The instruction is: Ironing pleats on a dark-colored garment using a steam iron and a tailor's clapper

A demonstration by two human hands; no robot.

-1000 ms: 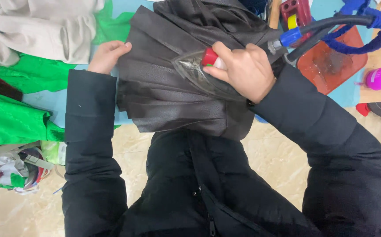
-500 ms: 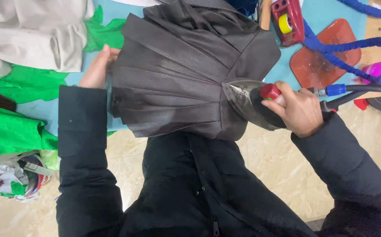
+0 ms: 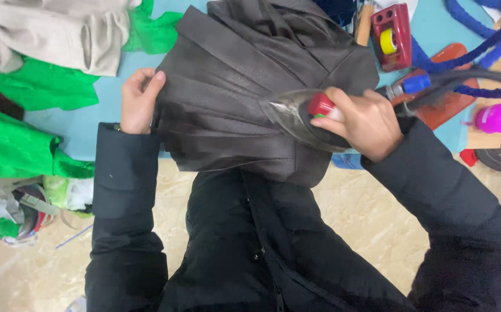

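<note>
Dark grey pleated garment point(image 3: 233, 104) lies spread on the light blue surface point(image 3: 88, 130), its lower edge hanging toward the person's body. Right hand point(image 3: 363, 121) is closed around the red-topped handle of a metal iron point(image 3: 297, 115), soleplate down on the right half of the garment with the pointed tip facing left. Left hand point(image 3: 138, 101) pinches the left edge of the fabric, fingers curled over it, holding the pleats taut. A hose with a blue fitting point(image 3: 415, 84) runs from the iron toward the upper right. Pleats across the middle and left lie flat and sharply folded; judged pressed or nearly so. The bunched upper part of the garment, near the top of the view, looks loose and unpressed, so work appears to be partway through. Beside the garment: beige cloth point(image 3: 48, 32) and green fabric point(image 3: 25, 86) on the left, a red tape dispenser point(image 3: 392, 29) and a pink bottle point(image 3: 496, 118) on the right. Scraps lie on the floor point(image 3: 8, 208) at lower left.
</note>
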